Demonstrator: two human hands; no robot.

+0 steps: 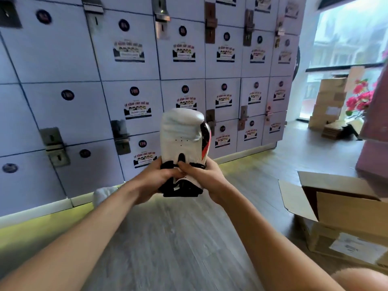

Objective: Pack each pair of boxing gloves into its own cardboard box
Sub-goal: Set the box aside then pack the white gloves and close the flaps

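One cardboard box [346, 211] open; left hand [154, 182], right hand [206, 179] grip glove [180, 131].

In front of me: glove [182, 133] upright above floor [168, 238], left hand [154, 180] and right hand [206, 179] holding its cuff, one each side. Lockers [63, 59] behind glove. Open box [336, 206] on floor at my right. Box stack [327, 106] far back right by window [346, 34], flowers [358, 99] beside stack.
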